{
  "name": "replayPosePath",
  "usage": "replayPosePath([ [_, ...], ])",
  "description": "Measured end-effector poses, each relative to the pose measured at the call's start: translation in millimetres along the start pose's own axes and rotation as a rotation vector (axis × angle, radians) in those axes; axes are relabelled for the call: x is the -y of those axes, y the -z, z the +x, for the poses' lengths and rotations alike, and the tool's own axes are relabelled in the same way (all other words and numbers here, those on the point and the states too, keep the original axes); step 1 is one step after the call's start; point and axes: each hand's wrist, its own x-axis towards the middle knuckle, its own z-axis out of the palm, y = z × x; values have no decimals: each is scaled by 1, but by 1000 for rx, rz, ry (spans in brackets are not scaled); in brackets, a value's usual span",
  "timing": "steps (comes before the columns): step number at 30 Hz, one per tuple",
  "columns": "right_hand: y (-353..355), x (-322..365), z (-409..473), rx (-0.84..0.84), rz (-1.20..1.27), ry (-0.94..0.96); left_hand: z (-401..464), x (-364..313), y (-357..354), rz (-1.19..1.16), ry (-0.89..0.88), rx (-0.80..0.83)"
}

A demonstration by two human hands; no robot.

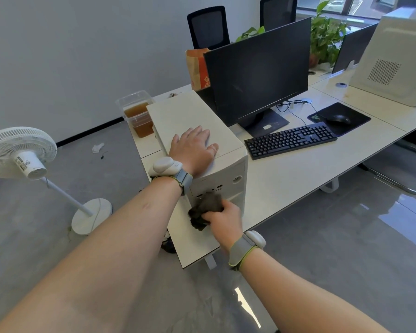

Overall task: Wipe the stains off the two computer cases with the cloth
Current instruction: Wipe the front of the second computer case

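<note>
On near case (197,121) (front toward camera), left hand (193,147) flat, right hand (226,216) gripping cloth (204,210).

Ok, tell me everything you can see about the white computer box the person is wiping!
The near computer case is a white, smooth-sided tower standing upright at the desk's near end, beside the monitor. Its front shows a round button and small ports. The left hand rests flat on its top; the right hand presses a crumpled dark cloth against its lower front.
</note>
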Motion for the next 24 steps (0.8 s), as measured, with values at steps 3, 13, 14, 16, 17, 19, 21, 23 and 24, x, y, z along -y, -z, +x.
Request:
replayPosePath([
  [3,-1,11,0,-256,285,-27,0,0,0,-1,0,0],
  [13,-14,25,-3,-160,226,124,2,2,-3,-7,2,8],
  [14,-12,24,-2,-142,198,101,2,0,-3,-7,-2,7],
  [16,-11,18,1,-105,254,-59,1,1,-2,-5,1,11],
  [17,-6,19,2,-109,313,-136,1,0,-1,-5,-1,8],
  [19,4,26,7,-188,347,-148,1,2,-1,-10,0,5],
  [21,15,39,18,-314,366,-42,2,2,-2,-13,0,11],
  [23,26,54,32,-430,408,65,2,2,-2,-7,-1,13],
  [24,29,58,36,-460,403,96,2,2,-2,-5,-3,10],
])
